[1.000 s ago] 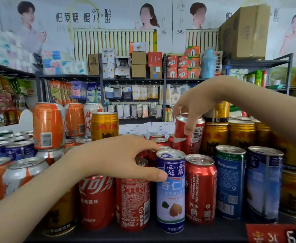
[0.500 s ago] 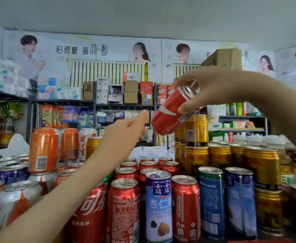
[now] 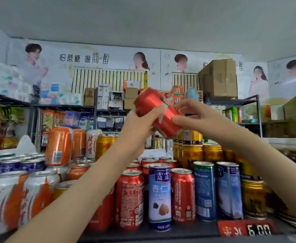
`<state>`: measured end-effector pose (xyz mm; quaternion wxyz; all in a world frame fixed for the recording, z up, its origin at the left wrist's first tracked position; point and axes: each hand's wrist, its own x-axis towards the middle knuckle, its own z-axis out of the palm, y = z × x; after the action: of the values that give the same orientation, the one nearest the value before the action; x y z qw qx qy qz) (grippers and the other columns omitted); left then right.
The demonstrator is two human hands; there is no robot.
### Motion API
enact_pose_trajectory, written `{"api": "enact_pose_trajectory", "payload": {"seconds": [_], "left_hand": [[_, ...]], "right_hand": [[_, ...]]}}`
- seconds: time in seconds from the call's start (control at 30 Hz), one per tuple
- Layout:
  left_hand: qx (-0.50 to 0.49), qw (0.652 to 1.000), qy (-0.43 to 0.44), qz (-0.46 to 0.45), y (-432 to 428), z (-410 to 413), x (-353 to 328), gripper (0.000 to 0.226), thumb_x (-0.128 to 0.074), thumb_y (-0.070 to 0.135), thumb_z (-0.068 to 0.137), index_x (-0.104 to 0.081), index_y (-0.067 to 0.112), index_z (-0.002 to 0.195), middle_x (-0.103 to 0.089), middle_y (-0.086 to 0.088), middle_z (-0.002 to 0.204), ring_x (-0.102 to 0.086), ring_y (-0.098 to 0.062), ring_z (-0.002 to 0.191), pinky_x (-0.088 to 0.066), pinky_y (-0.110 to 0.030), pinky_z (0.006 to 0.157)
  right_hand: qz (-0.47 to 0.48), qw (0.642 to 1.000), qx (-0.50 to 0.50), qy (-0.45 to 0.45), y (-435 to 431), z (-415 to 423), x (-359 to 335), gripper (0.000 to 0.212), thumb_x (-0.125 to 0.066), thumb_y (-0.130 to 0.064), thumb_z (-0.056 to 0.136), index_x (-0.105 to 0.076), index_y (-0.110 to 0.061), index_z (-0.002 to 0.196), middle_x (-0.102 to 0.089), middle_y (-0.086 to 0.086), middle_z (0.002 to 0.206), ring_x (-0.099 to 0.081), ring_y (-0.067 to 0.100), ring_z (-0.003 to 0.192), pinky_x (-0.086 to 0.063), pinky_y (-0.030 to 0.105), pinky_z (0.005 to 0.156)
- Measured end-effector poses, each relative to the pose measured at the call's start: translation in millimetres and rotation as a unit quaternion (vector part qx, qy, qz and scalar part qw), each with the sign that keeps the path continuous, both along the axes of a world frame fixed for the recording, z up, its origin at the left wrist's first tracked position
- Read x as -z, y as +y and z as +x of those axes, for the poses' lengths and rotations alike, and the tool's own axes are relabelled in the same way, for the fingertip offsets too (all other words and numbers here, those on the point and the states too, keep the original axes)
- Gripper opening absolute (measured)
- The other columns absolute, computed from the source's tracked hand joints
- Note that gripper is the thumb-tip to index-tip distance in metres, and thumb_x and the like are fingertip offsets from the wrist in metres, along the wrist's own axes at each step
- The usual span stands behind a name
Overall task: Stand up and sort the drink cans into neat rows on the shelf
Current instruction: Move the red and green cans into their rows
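A red cola can (image 3: 157, 109) is tilted in the air above the shelf, held between both hands. My left hand (image 3: 140, 127) grips its lower left side from below. My right hand (image 3: 192, 116) holds its right end with curled fingers. Below them the shelf (image 3: 187, 233) carries upright cans: red cola cans (image 3: 129, 199), a blue-and-white almond drink can (image 3: 159, 197), blue cans (image 3: 228, 188), gold cans (image 3: 192, 153) stacked at the right, and orange-and-white cans (image 3: 37, 197) at the left.
Orange cans (image 3: 58, 146) stand stacked at the back left over dark blue cans (image 3: 9, 165). A red price tag (image 3: 245, 229) sits on the shelf's front edge. Behind are other store shelves with boxes and a large carton (image 3: 219, 78).
My right hand lifted the red can off the shelf and swung it up to the left. My left hand rose from the front cans and took hold of it too.
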<state>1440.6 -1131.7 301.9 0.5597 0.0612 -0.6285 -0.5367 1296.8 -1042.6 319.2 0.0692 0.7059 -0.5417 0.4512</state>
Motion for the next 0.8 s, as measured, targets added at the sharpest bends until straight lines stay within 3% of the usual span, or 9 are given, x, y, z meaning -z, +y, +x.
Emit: {"api": "enact_pose_trajectory", "payload": {"seconds": [0.07,0.13,0.23,0.33,0.4,0.43,0.57,0.67,0.8], "left_hand": [[-0.129,0.982,-0.046,-0.127,5,2,2,0.063,-0.076,0.034,0.073,-0.046,0.017,0.125,-0.059,0.007,0.113,-0.059,-0.004,0.098,-0.049,-0.021,0.086],[-0.259,0.928,-0.086,-0.253,13,2,6,0.069,-0.077,0.038,0.071,-0.040,0.022,0.128,-0.052,0.012,0.115,-0.051,0.003,0.097,-0.039,-0.004,0.073],[-0.328,0.862,-0.116,-0.368,19,-4,13,0.073,-0.076,0.035,0.072,-0.037,0.019,0.132,-0.046,0.003,0.124,-0.049,-0.008,0.104,-0.039,-0.008,0.077],[-0.306,0.860,-0.134,-0.386,19,-3,16,0.074,-0.076,0.038,0.074,-0.035,0.020,0.134,-0.048,0.002,0.128,-0.051,-0.011,0.110,-0.046,-0.023,0.089],[-0.272,0.848,-0.209,-0.404,16,4,14,0.076,-0.073,0.044,0.076,-0.031,0.026,0.137,-0.049,0.007,0.132,-0.050,-0.010,0.117,-0.043,-0.018,0.094],[-0.262,0.828,-0.278,-0.409,13,9,13,0.079,-0.069,0.049,0.077,-0.027,0.030,0.140,-0.046,0.009,0.137,-0.046,-0.010,0.122,-0.037,-0.014,0.095],[-0.263,0.735,-0.501,-0.375,-4,31,17,0.080,-0.048,0.069,0.078,-0.025,0.033,0.146,-0.030,0.010,0.151,-0.034,-0.012,0.134,-0.030,-0.028,0.103],[-0.238,0.712,-0.563,-0.345,-17,47,27,0.072,-0.044,0.071,0.079,-0.031,0.037,0.142,-0.031,0.013,0.150,-0.035,-0.010,0.133,-0.030,-0.027,0.102],[-0.211,0.702,-0.608,-0.305,-28,55,34,0.082,-0.039,0.080,0.066,-0.035,0.042,0.139,-0.032,0.011,0.150,-0.036,-0.012,0.132,-0.032,-0.032,0.104]], "right_hand": [[0.037,0.998,-0.037,-0.037,7,3,-3,0.052,-0.058,-0.061,0.074,-0.054,-0.028,0.113,-0.062,-0.009,0.111,-0.062,0.008,0.101,-0.050,0.037,0.093],[0.007,0.999,-0.032,-0.022,11,12,-6,0.058,-0.060,-0.064,0.073,-0.051,-0.027,0.117,-0.059,-0.014,0.110,-0.059,0.003,0.101,-0.051,0.027,0.087],[-0.081,0.996,0.039,0.027,15,24,-9,0.058,-0.071,-0.051,0.072,-0.042,-0.029,0.119,-0.054,-0.020,0.100,-0.055,-0.002,0.090,-0.049,0.014,0.071],[-0.124,0.988,0.085,0.046,14,22,-7,0.055,-0.072,-0.045,0.073,-0.047,-0.025,0.117,-0.055,-0.016,0.095,-0.054,-0.001,0.085,-0.048,0.016,0.073],[-0.128,0.987,0.098,0.029,9,15,0,0.053,-0.070,-0.047,0.075,-0.051,-0.023,0.118,-0.058,-0.013,0.096,-0.054,-0.001,0.084,-0.048,0.016,0.072],[-0.122,0.988,0.097,0.015,5,11,4,0.054,-0.070,-0.048,0.075,-0.053,-0.022,0.119,-0.059,-0.012,0.098,-0.055,-0.001,0.085,-0.048,0.016,0.071],[-0.062,0.991,0.113,-0.017,-15,-9,17,0.056,-0.071,-0.052,0.073,-0.053,-0.019,0.115,-0.061,-0.005,0.102,-0.057,0.004,0.088,-0.052,0.023,0.073],[-0.019,0.993,0.118,-0.019,-28,-18,21,0.053,-0.071,-0.052,0.072,-0.055,-0.017,0.108,-0.062,-0.003,0.099,-0.059,0.008,0.086,-0.054,0.026,0.072],[0.014,0.992,0.127,-0.004,-43,-20,23,0.051,-0.070,-0.051,0.075,-0.055,-0.012,0.104,-0.060,-0.002,0.094,-0.059,0.012,0.085,-0.050,0.023,0.066]]}}
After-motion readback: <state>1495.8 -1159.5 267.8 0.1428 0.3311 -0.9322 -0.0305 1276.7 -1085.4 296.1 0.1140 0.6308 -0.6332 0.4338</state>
